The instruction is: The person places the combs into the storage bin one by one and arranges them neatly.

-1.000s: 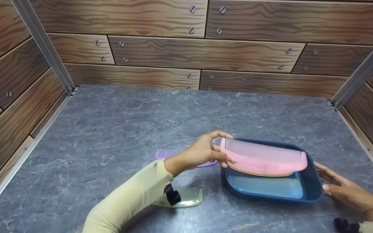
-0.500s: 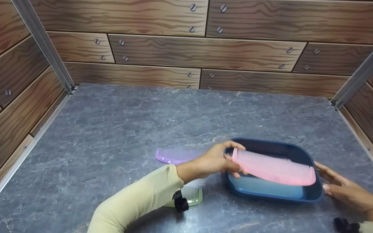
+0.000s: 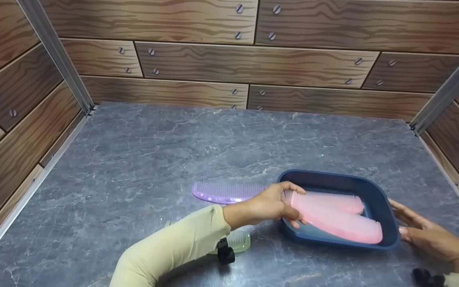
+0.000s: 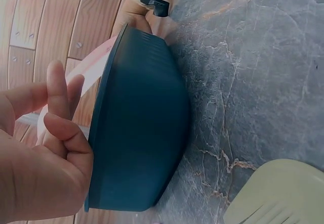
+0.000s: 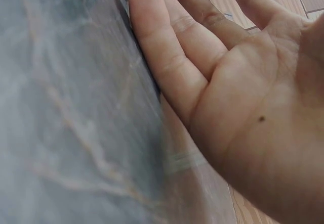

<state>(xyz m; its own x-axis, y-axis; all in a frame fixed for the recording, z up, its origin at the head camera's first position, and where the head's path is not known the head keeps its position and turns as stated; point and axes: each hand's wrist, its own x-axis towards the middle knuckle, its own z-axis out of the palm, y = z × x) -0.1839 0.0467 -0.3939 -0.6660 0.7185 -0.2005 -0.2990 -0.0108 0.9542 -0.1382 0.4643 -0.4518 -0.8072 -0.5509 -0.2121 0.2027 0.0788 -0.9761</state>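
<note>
My left hand (image 3: pixel 271 203) pinches a pink comb (image 3: pixel 345 224) by its left end, tilted down into a dark blue tub (image 3: pixel 389 223). Behind it in the tub lies a second pink comb (image 3: pixel 345 201). Beneath the held comb, a light blue comb (image 3: pixel 318 232) is mostly covered. At the tub's right end rests my right hand (image 3: pixel 432 235), thumb and straight fingers against the wall. The left wrist view has the tub's outer side (image 4: pixel 142 118) beside my left hand (image 4: pixel 45 168). My right palm (image 5: pixel 243 92) fills much of the right wrist view.
A purple comb (image 3: pixel 225 193) lies on the grey marbled table (image 3: pixel 153 147), left of the tub. Nearer the front, a green comb (image 3: pixel 239 241) is partly hidden under my left sleeve. Wood-patterned walls (image 3: pixel 193 63) stand at the back and sides.
My left hand has moved right and toward the front, lowering the pink comb into the tub. The second pink comb now shows behind it. My right hand stays put.
</note>
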